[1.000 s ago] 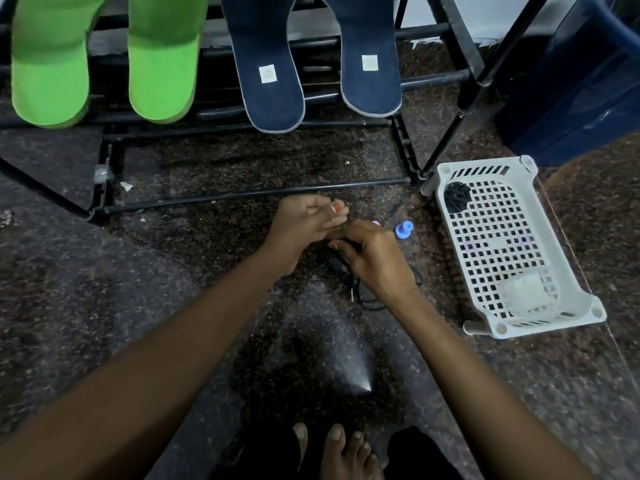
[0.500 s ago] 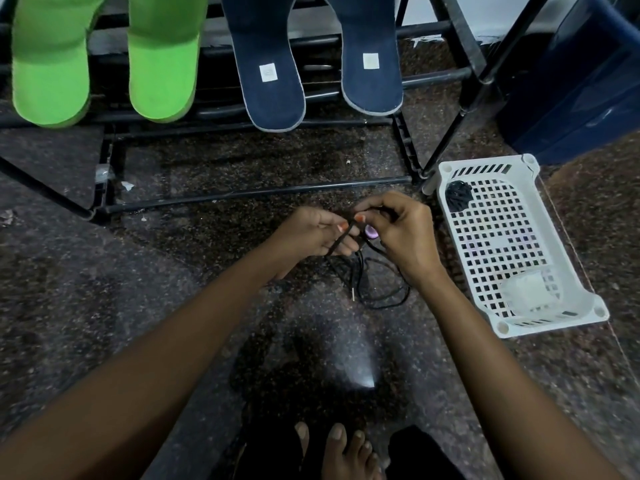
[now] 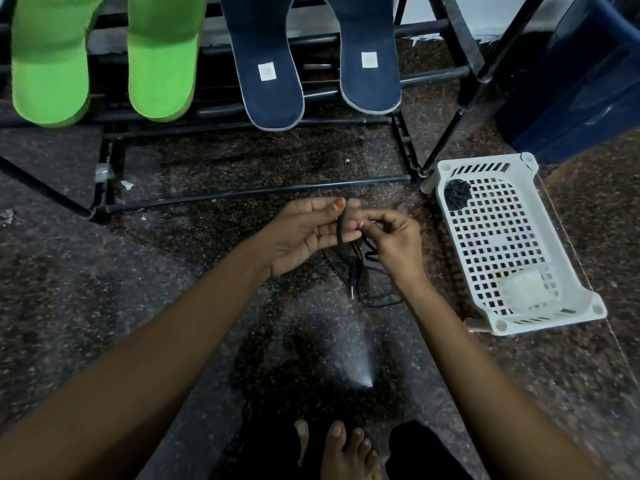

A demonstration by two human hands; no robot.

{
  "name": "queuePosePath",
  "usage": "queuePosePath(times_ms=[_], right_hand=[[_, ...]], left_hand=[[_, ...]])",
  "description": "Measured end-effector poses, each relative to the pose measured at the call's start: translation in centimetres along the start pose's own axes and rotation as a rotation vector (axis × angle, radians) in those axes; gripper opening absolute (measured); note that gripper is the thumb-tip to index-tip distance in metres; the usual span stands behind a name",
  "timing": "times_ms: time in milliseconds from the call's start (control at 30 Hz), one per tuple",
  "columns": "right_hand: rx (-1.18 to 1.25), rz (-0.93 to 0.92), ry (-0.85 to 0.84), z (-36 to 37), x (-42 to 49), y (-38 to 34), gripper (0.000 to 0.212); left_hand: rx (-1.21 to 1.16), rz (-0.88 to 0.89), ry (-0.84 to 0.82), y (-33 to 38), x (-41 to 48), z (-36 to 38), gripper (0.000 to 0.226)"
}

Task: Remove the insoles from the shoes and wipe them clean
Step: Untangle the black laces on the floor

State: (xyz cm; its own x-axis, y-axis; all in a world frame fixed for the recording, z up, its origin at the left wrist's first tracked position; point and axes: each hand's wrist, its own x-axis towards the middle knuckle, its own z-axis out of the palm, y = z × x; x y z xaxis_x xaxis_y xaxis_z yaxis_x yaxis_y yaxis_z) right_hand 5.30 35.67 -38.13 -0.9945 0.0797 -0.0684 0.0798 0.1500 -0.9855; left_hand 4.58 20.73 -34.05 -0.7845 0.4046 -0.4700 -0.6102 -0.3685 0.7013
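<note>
While two green insoles (image 3: 50, 60) and two navy insoles (image 3: 266, 71) lie on the rack (image 3: 242, 194) across the frame's top, the left hand (image 3: 304, 237), palm up mid-frame, pins a black lace (image 3: 341, 230) under its thumb; the right hand (image 3: 398, 244) pinches it.

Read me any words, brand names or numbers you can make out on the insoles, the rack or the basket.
No text here can be read.
White square label on the left navy insole: print too blurred to read.
Second white label on the right navy insole: too blurred to read.
Green insoles, white basket, rack, black shoelace: no marking visible.
</note>
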Motion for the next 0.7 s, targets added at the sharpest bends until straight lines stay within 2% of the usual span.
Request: queuePosePath(times_ms=[133,233,333,500,633,700], right_hand=[[-0.173,-0.095,-0.042,1.5,-1.2,0.7,0.021],[-0.295,-0.191,-0.085,2.2,-1.6,0.9,0.008],[-0.411,-0.307,-0.141,2.7,-2.2,0.7,0.014],[-0.556,-0.385,-0.189,2.2,-1.9,0.6,0.015],[-0.506,-0.407,-0.162,1.5,-1.5,0.1,0.015],[-0.435,-0.355,-0.142,1.4,-1.3,-0.1,0.012]], left_hand=[[-0.101,0.044,0.076,-0.4,0.3,-0.4,0.021],[-0.143,0.088,0.129,-0.7,0.5,-0.6,0.021],[-0.123,0.127,0.192,-0.9,1.0,-0.8,0.02],[0.17,0.12,0.271,-1.1,1.1,-1.0,0.025],[0.499,0.075,0.274,-1.5,0.9,-1.3,0.018],[0.556,0.055,0.287,-1.5,0.9,-1.4,0.018]])
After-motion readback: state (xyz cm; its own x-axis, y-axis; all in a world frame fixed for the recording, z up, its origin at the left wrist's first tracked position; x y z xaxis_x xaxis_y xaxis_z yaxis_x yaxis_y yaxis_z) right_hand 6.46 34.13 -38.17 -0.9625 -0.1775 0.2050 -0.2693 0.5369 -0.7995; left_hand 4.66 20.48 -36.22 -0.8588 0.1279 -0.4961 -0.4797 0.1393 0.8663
